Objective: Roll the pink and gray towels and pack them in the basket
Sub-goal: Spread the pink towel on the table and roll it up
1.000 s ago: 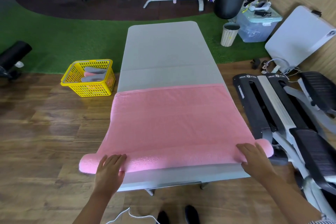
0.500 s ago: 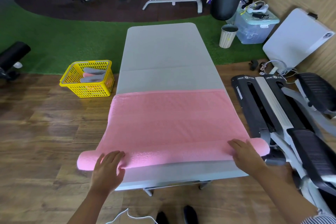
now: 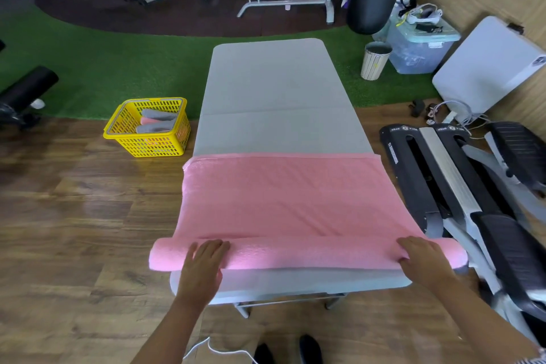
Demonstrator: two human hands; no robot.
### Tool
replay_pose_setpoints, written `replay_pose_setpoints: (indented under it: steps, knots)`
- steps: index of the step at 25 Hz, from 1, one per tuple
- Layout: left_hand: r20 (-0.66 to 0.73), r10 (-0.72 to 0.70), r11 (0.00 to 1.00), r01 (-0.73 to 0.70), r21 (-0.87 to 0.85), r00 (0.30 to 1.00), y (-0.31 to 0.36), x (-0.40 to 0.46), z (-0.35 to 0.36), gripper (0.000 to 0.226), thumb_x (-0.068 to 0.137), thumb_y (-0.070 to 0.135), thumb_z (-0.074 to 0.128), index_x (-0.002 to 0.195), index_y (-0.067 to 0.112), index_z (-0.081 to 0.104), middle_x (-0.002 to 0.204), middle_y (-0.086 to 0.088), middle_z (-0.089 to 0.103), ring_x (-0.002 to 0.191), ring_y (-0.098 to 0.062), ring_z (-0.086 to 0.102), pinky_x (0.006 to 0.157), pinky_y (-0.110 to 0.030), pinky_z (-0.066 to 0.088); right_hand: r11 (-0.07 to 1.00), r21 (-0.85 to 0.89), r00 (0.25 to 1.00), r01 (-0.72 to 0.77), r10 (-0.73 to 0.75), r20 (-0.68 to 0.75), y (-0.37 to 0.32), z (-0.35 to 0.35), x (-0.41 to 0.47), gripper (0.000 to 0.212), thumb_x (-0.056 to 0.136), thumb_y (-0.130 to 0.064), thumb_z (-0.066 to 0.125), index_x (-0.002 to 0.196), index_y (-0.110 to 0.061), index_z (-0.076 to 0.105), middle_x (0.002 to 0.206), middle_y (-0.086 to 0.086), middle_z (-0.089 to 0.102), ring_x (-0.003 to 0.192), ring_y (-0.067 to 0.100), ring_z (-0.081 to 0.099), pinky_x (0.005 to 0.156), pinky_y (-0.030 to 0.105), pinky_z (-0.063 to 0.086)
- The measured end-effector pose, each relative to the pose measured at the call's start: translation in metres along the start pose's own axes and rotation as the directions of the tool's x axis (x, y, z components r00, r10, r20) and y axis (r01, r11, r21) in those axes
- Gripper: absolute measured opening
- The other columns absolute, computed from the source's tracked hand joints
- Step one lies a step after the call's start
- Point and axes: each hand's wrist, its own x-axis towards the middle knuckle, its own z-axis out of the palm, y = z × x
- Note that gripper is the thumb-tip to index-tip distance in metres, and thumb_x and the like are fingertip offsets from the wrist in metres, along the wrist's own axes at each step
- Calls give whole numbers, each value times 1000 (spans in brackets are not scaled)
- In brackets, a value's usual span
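At far left on the wood floor, a yellow basket point(image 3: 146, 128) holds rolled gray towels point(image 3: 156, 128) and a pink roll between them, just beside the gray massage table point(image 3: 277, 91). The left hand point(image 3: 202, 267) lies flat, fingers straight and close together, on the rolled near end of the pink towel point(image 3: 283, 198), whose unrolled part lies spread across the table. The right hand point(image 3: 424, 258) presses the roll's other end, fingers extended. A stepper machine point(image 3: 461, 186) stands at right.
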Motion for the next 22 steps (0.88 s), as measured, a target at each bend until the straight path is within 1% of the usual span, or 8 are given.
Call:
replay_pose_setpoints:
  steps: [3,6,8,10,12,14,17,22]
  knots:
    - [-21,5,1000,-4,16,1000,-7,-6,-14,40,67,32,54,105,25,64,91,6,71,83,-16,68,79,-39,46,995,86,998,55,-52,-40,-2,10,0,41,83,-14,59,124,-14,56,123,0,60,117,20,52,108,36,28]
    - [-9,-23,999,23,34,1000,-19,-8,-18,45,69,36,44,102,22,70,96,5,71,86,-17,68,76,-44,51,992,76,993,98,-92,-80,-10,14,1,41,75,-8,65,116,-11,62,117,2,63,112,24,56,107,43,32]
    - [-13,-42,998,42,46,999,-19,-9,-17,48,72,33,43,112,20,66,109,1,68,100,-18,63,88,-44,47,992,44,980,114,-105,-171,-13,16,0,47,66,-9,73,112,-10,62,113,4,64,107,25,60,100,47,40]
    - [-26,-45,997,46,54,999,-17,-12,-13,47,72,32,45,112,18,65,110,0,68,102,-17,61,96,-39,38,993,47,954,112,-95,-283,-13,18,-4,50,59,-7,78,106,-7,64,107,7,65,98,28,63,91,50,47]
    - [-12,-49,998,50,48,999,-15,-16,-11,48,65,29,60,111,18,66,107,2,69,98,-17,65,101,-37,31,991,67,937,119,-90,-339,-12,24,-9,48,56,-1,79,103,-5,66,103,8,67,94,28,65,89,52,47]
    - [45,-72,996,70,45,996,-11,-19,-9,72,45,23,82,114,18,65,107,1,69,98,-18,66,105,-44,34,986,49,935,161,-136,-328,-13,31,-10,58,47,0,81,103,-2,67,103,9,66,94,28,65,91,51,43]
    - [53,-85,996,83,43,995,-4,-16,-11,79,35,11,89,109,17,64,98,-1,71,88,-21,69,88,-51,49,985,6,955,174,-167,-245,-15,29,-7,68,31,-2,84,98,-4,69,96,6,69,87,24,67,87,48,46]
    - [53,-49,999,48,20,997,-8,-12,-19,58,49,27,70,105,21,58,88,6,71,76,-17,70,78,-46,53,978,-6,962,208,-206,-181,-3,17,1,38,45,-7,82,81,-15,74,79,-1,73,68,20,69,73,45,55]
